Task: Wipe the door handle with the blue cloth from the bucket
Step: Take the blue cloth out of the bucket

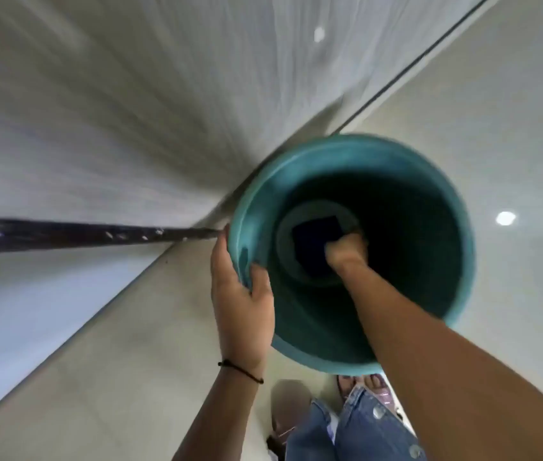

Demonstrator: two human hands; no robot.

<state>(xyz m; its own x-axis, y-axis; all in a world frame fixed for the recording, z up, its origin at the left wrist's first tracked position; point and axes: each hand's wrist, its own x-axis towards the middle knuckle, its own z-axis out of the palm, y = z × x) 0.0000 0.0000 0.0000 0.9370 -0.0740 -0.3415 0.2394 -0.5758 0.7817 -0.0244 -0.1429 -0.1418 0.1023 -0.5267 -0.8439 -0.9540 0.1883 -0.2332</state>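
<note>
A teal bucket (436, 181) stands on the pale floor, seen from straight above. A dark blue cloth (313, 237) lies flat on its bottom. My right hand (346, 252) reaches deep inside, fingers closed on the cloth's right edge. My left hand (241, 301) grips the bucket's near-left rim, thumb inside the wall. The door handle is not in view. The picture is blurred by motion.
A white wall or door surface (113, 111) runs along the left, meeting the floor beside the bucket. A dark vertical strip (63, 232) ends near the bucket's rim. My feet and jeans (356, 427) are below the bucket.
</note>
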